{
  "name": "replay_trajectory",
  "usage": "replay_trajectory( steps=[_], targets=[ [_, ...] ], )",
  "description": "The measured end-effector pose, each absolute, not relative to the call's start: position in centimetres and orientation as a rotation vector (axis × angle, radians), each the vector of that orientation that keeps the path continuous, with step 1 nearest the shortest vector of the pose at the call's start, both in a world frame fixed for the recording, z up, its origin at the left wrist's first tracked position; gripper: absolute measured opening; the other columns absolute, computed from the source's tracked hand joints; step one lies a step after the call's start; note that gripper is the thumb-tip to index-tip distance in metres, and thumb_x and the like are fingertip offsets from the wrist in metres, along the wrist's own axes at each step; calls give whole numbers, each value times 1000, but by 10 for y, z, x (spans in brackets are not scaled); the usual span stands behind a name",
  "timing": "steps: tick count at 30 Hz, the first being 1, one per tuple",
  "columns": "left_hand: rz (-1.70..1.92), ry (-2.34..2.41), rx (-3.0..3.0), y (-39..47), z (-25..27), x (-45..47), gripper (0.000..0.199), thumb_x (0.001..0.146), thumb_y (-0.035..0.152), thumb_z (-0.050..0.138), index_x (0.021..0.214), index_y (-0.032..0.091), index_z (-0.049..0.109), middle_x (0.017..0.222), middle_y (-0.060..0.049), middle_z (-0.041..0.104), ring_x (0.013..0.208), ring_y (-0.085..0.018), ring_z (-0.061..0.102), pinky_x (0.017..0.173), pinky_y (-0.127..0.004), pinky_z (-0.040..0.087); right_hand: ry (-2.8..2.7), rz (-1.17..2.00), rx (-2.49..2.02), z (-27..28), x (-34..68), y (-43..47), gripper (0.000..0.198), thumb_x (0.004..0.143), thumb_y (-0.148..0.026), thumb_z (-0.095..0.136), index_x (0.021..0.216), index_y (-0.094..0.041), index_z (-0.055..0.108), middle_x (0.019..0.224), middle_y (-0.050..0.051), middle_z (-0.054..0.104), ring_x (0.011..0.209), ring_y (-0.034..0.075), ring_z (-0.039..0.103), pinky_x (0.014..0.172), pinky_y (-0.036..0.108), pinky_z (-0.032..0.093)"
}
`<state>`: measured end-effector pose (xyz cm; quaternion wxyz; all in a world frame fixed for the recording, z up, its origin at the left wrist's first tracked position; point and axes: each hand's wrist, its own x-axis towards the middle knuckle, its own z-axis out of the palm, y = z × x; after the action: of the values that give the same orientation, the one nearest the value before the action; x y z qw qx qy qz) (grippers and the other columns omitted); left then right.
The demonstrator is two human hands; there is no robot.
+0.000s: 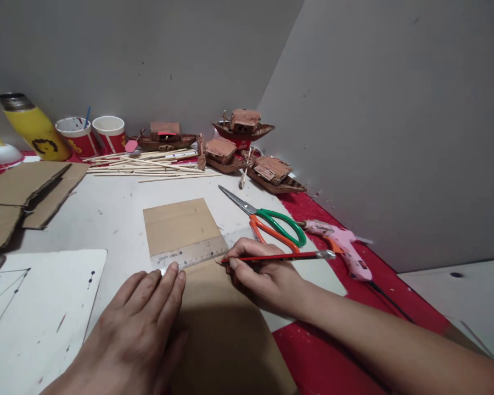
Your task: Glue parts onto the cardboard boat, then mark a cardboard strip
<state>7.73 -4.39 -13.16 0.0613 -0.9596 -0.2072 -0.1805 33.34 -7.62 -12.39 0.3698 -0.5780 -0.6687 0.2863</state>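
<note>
A piece of brown cardboard (226, 329) lies in front of me, with a clear ruler (195, 252) across it. My left hand (142, 312) rests flat on the cardboard, its fingertips at the ruler's near edge. In my right hand (267, 277) is a red and black pencil (280, 256), pinched near its point. The tip meets the cardboard by the ruler's right end, though my fingers partly hide it. Just beyond my right hand lie scissors (263, 216) with green and orange handles, blades spread a little or closed, pointing away to the left.
Folded cardboard (8, 189) and a paper with a drawing (45, 307) lie left. Behind are wooden sticks (156, 164), several model boats (271, 173), paper cups (109, 133) and a yellow bottle (37, 129). A pink glue gun (348, 247) lies right, near the wall (395, 137).
</note>
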Motion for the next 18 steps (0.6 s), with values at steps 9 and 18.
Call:
replay_trajectory(
  steps=[9, 18],
  targets=[
    [-581, -618, -2895, -43, -134, 76, 54, 86, 23, 55, 137, 6, 50, 138, -16, 55, 113, -31, 58, 95, -45, 46, -1761, 689, -1458, -123, 334, -77, 12, 86, -20, 50, 76, -19, 57, 62, -1, 58, 56, 12, 50, 53, 24, 38],
    [-592, -608, -2875, -43, -136, 76, 53, 85, 23, 54, 136, 5, 51, 137, -16, 56, 111, -31, 59, 94, -45, 46, -1756, 688, -1475, -121, 333, -77, 11, 85, -19, 51, 76, -18, 58, 64, 0, 60, 55, 11, 53, 51, 23, 42]
  ],
)
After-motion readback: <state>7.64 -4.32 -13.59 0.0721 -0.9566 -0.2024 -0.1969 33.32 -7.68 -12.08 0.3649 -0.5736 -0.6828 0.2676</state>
